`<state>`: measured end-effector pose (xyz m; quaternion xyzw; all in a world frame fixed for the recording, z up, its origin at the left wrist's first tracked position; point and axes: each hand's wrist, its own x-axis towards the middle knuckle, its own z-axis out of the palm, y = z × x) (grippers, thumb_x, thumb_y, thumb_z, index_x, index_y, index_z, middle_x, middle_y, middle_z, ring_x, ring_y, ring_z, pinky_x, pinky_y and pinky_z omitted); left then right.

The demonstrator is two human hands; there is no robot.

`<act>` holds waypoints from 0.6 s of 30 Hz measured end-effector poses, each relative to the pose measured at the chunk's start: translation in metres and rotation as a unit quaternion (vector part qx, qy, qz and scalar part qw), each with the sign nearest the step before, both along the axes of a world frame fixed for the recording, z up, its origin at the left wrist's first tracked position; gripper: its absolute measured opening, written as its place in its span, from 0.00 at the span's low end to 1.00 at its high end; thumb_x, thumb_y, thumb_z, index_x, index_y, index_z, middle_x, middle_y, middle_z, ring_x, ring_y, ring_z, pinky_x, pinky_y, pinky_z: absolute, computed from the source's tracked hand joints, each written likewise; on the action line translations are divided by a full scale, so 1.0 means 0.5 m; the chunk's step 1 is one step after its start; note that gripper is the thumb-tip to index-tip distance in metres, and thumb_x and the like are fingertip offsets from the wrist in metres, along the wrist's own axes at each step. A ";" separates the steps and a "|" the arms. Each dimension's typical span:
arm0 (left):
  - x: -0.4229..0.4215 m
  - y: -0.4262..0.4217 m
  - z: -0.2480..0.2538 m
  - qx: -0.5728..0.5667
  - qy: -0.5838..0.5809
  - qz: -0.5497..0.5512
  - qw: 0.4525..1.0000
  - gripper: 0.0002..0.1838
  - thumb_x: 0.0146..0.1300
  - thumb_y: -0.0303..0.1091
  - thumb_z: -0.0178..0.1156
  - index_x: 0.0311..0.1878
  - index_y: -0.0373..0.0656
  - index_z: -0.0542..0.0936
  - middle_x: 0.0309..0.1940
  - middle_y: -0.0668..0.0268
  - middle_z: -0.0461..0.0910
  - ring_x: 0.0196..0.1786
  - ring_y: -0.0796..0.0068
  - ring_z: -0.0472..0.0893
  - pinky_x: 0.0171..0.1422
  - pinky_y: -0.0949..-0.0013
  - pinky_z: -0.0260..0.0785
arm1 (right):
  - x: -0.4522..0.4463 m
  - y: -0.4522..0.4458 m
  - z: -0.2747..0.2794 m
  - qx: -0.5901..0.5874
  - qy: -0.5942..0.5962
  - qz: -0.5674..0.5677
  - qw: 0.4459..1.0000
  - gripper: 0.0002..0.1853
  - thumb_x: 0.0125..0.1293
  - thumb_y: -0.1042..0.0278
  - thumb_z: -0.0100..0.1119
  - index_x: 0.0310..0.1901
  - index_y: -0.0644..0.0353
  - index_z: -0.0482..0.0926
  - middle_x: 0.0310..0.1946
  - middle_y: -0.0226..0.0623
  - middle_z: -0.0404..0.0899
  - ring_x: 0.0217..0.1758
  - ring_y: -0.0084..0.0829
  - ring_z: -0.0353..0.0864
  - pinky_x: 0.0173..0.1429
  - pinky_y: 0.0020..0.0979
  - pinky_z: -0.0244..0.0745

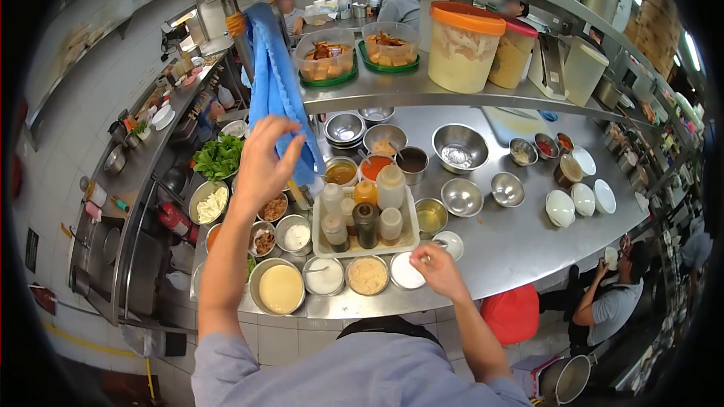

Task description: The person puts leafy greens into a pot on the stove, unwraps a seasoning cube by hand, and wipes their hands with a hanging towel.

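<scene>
My left hand (270, 157) is raised in front of a blue towel (268, 53) that hangs from the shelf post. Its thumb stands apart from its bent fingers, and nothing shows between them. My right hand (441, 271) is closed, fingertips pinched together, at the edge of a bowl of white powder or grains (406, 273); what it holds, if anything, is too small to tell. A bowl of light brown granules (367, 276), another white-filled bowl with a spoon (323, 277) and a larger bowl of pale yellow liquid (280, 289) line the counter's front edge.
A white tray (411, 230) of squeeze bottles stands mid-counter. Steel bowls (460, 148) and white dishes (560, 209) lie to the right. Above runs a steel shelf (467, 102) with tubs. A red stool (510, 314) and a seated person (612, 298) are at right.
</scene>
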<state>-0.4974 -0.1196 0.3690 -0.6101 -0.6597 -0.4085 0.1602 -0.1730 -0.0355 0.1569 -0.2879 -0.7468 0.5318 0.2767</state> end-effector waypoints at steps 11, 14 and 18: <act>-0.050 0.520 0.168 -0.120 0.124 -0.039 0.984 0.13 0.58 0.29 0.58 0.46 0.38 0.79 0.43 0.51 0.81 0.49 0.54 0.80 0.53 0.59 0.71 | 0.328 -0.089 -0.233 -0.200 0.032 -0.240 0.949 0.04 0.65 0.73 0.60 0.38 0.61 0.77 0.27 0.26 0.77 0.30 0.16 0.75 0.34 0.21 0.72; -0.066 0.610 0.164 -0.200 0.153 -0.008 0.968 0.16 0.56 0.27 0.58 0.49 0.41 0.79 0.45 0.54 0.81 0.51 0.56 0.80 0.54 0.60 0.71 | 0.370 -0.121 -0.257 -0.202 0.033 -0.288 0.936 0.03 0.65 0.73 0.59 0.38 0.61 0.77 0.27 0.25 0.77 0.29 0.15 0.74 0.34 0.21 0.72; -0.088 0.688 0.151 -0.266 0.182 0.028 0.946 0.19 0.55 0.27 0.58 0.52 0.45 0.80 0.50 0.57 0.80 0.54 0.58 0.78 0.57 0.63 0.70 | 0.408 -0.143 -0.279 -0.186 0.015 -0.326 0.927 0.03 0.66 0.72 0.59 0.38 0.60 0.77 0.27 0.25 0.77 0.30 0.15 0.75 0.34 0.22 0.74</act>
